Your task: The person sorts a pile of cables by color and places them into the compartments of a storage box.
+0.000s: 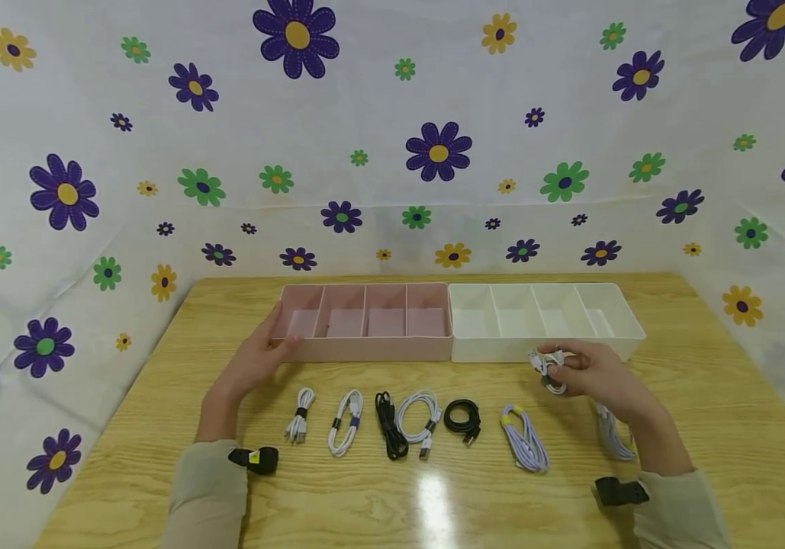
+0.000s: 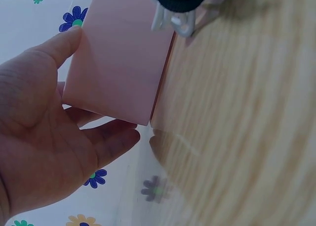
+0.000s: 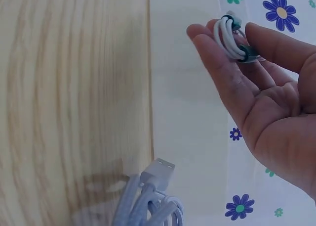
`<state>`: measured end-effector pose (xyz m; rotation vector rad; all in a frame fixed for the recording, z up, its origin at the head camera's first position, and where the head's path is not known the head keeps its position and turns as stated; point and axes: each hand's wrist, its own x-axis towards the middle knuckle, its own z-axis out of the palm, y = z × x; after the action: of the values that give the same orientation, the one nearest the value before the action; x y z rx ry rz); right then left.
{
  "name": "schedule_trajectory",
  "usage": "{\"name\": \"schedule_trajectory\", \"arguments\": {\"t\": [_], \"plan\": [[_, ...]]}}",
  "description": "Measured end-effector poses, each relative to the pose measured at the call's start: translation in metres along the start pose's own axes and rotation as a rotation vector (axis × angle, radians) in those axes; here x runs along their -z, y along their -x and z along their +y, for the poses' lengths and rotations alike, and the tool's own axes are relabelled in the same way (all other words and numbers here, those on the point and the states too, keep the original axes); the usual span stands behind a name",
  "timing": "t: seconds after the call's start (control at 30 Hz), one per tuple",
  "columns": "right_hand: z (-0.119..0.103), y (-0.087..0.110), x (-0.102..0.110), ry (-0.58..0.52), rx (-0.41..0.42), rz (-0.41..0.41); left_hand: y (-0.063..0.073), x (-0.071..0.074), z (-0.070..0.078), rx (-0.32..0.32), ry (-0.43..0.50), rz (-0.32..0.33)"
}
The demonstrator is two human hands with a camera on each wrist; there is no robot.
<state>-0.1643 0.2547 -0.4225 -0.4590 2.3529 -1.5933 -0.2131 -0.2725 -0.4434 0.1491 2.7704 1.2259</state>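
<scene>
At the left end of the pink divided box is my left hand, its thumb on the top rim and its fingers curled round the end wall. My right hand pinches a small coiled white cable with dark green ties between thumb and fingertips. That cable hangs just in front of the white divided box, above the table. Below the right wrist lies a pale coiled cable, partly hidden by the arm; its USB plug shows in the right wrist view.
A row of coiled cables lies on the wooden table: white ones, black ones and a lilac one. Both boxes stand end to end before a flowered cloth.
</scene>
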Motion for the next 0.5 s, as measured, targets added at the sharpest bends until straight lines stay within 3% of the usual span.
{"name": "schedule_trajectory", "arguments": {"t": [0.2, 0.5], "plan": [[-0.0028, -0.0006, -0.0008, -0.152, -0.064, 0.012, 0.0002, -0.0003, 0.0007, 0.002, 0.005, 0.006], [-0.0004, -0.0035, -0.004, -0.421, -0.044, -0.013, 0.0001, -0.0025, 0.0003, -0.012, -0.004, 0.024]]}}
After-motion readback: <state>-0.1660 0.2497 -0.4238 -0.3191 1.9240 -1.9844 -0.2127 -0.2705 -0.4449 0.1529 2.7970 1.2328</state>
